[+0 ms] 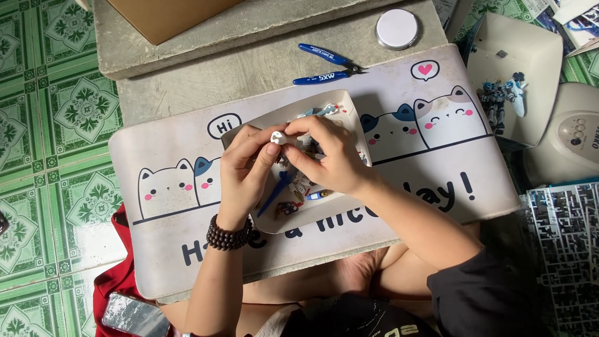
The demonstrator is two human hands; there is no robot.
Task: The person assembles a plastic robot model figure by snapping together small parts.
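Together, left hand point(244, 175) and right hand point(329, 156) arch over the tray point(349, 112), fingertips of both pinching a small white part point(278, 137) whose long axis cannot be told.

Small glossy white plastic part point(278, 137), matt printed mat point(437, 181), rough concrete slab point(206, 81)

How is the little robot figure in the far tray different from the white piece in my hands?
The robot figure looks assembled, dark grey with blue and white, lying untouched in the right-hand tray. The white piece is one small part, pinched between the left hand and right hand.
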